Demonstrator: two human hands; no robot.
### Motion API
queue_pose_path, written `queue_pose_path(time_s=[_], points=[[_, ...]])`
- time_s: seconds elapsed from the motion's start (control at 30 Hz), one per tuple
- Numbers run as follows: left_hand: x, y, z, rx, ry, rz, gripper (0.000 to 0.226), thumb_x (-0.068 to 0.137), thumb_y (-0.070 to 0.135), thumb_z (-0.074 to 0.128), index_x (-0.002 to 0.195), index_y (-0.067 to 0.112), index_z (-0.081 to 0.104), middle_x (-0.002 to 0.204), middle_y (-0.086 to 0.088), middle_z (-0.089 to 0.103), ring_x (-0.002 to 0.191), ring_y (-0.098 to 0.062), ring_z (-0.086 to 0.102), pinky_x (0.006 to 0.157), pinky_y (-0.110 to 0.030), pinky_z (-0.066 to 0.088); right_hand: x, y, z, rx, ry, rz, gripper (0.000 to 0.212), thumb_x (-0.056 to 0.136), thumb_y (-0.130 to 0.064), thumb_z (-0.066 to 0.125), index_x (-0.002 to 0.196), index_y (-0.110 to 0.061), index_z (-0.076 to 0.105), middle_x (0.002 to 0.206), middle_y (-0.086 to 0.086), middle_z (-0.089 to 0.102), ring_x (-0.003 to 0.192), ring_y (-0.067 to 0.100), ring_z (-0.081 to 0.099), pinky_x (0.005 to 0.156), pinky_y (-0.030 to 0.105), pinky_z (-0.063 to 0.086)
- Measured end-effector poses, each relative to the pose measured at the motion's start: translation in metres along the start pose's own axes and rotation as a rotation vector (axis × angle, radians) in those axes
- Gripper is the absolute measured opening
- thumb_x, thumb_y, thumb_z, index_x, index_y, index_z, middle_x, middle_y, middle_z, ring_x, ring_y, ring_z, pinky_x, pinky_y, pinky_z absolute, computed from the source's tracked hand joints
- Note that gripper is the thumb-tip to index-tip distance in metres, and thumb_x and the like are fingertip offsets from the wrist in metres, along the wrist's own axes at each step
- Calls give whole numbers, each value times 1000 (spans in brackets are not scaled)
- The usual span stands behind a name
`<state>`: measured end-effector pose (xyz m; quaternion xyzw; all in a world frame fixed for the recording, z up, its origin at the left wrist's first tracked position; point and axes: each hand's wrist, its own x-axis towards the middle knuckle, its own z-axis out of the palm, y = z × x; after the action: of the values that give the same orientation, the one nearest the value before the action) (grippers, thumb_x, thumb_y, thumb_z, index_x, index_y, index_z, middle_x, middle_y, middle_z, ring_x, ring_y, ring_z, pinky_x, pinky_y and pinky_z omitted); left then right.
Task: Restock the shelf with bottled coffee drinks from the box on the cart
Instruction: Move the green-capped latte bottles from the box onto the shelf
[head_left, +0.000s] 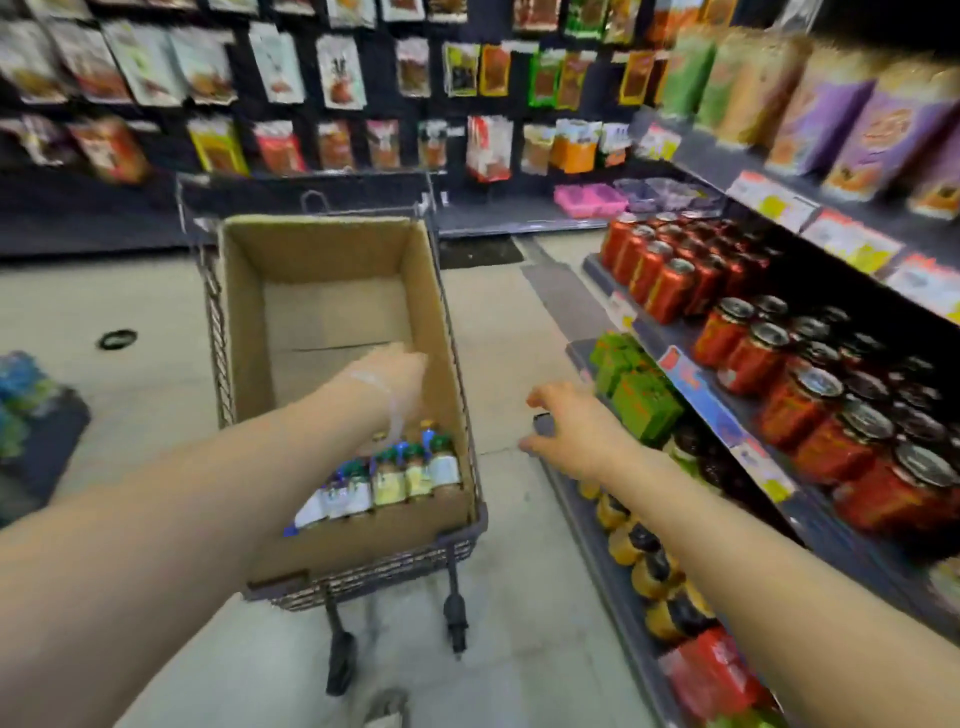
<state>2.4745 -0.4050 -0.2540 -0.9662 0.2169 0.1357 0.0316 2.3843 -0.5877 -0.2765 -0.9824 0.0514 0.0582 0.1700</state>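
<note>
1. Your left hand (392, 374) reaches down into the cardboard box (332, 270) on the wire cart (363, 577), above the bottles; blur hides its fingers, so you cannot tell whether it grips anything.
2. The bottled coffee drinks (395, 475) stand in a row at the near end of the box, caps up; the rest of the box floor is bare.
3. Your right hand (566, 431) hangs released, fingers spread, between the cart and the bottom shelf (613, 587).
4. Red jars (748, 353) fill the shelf above.
</note>
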Motion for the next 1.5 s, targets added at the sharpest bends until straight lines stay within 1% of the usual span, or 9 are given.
queue_pose_path(time_s=[0.13,0.37,0.53,0.63,0.8,1.0,1.13,1.27,1.5], points=[[20,-76,41,-28,-145,-125,44,84,11,60,127,7,48,123,-19,53,115,-35,54,93,-37,48,61,-42,44,4,-126,-33,50,83,-34,65,123,-8,49,127,14,52,118,31,49,96,38,43],[60,-159,133,-248,-327,-312,51,85,32,61,127,9,44,130,-14,48,121,-32,49,98,-36,43,154,-78,129,8,-362,63,49,85,-31,62,124,-6,47,126,18,51,118,33,50,93,34,41],[76,-174,198,-530,-454,-553,40,89,28,56,121,4,48,108,-9,61,106,-28,58,77,-27,42,184,-98,199,50,-531,129,47,84,-27,63,124,-7,47,129,13,51,118,28,50,88,29,42],[84,-178,231,-735,-516,-752,57,83,39,64,121,2,43,123,-12,58,112,-28,57,76,-26,40,190,-114,240,70,-639,107,53,84,-28,65,129,-7,44,132,14,48,121,29,48,96,31,42],[94,-176,267,-954,-518,-931,79,74,39,74,129,2,31,125,-14,55,114,-30,55,87,-33,45,200,-134,289,76,-739,95,54,86,-28,63,130,-7,40,134,15,47,124,30,46,99,34,42],[98,-184,275,-946,-394,-942,68,69,40,76,118,9,40,114,-10,62,104,-29,61,81,-30,48,212,-140,316,109,-753,145,56,87,-22,60,134,-5,35,138,15,44,128,30,44,102,32,39],[95,-205,256,-957,-347,-901,72,69,37,77,122,8,38,115,-8,60,105,-27,60,77,-27,44,226,-152,331,159,-716,222,51,86,-19,61,129,-5,36,128,16,52,117,32,53,90,33,45],[89,-213,235,-889,-350,-812,61,69,33,76,113,14,39,106,-4,57,97,-24,59,76,-27,44,239,-169,345,224,-742,309,75,84,-22,62,143,-9,18,130,17,52,116,33,54,94,40,47],[71,-225,225,-806,-284,-714,51,70,35,74,95,22,32,89,6,48,77,-14,49,67,-23,39,239,-170,359,248,-638,365,66,67,-22,74,121,-21,38,109,9,62,99,31,61,80,46,56]])
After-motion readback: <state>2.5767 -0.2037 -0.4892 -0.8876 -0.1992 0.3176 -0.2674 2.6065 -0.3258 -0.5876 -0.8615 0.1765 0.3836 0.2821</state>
